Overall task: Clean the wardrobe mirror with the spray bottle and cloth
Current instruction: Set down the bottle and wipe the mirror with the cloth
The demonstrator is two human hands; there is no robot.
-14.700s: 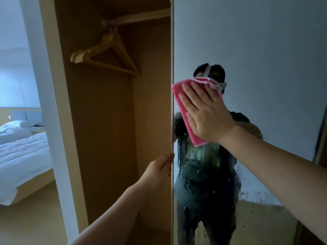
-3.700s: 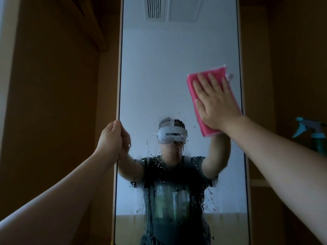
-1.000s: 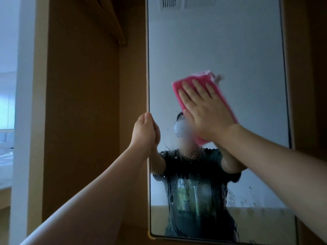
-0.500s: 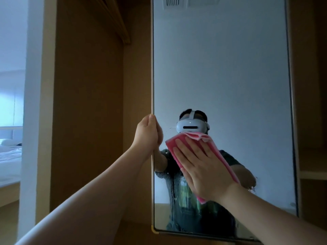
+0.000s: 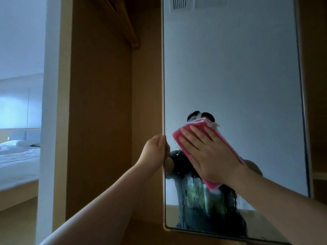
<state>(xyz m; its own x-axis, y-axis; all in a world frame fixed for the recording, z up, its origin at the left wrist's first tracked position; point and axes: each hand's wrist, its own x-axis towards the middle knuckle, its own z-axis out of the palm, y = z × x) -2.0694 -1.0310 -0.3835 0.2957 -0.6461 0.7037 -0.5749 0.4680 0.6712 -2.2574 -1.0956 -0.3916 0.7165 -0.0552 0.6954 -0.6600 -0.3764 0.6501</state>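
A tall wardrobe mirror (image 5: 230, 68) fills the right half of the head view. My right hand (image 5: 207, 151) lies flat with straight fingers on a pink cloth (image 5: 178, 137), pressing it against the glass at mid height. My left hand (image 5: 155, 151) grips the mirror's left edge, fingers curled round it. Wet streaks (image 5: 194, 191) run down the lower glass below the cloth. The spray bottle is out of view.
The open wooden wardrobe compartment (image 5: 106, 121) lies left of the mirror, with a rail (image 5: 123, 23) overhead. A white wall edge (image 5: 49, 103) and a bed (image 5: 17, 156) in the far room are at the left. A shelf (image 5: 318, 174) shows at the right.
My right hand, which wiped down from the upper glass a second ago, has now slid slightly up and right with the cloth. My left hand keeps its grip on the mirror edge.
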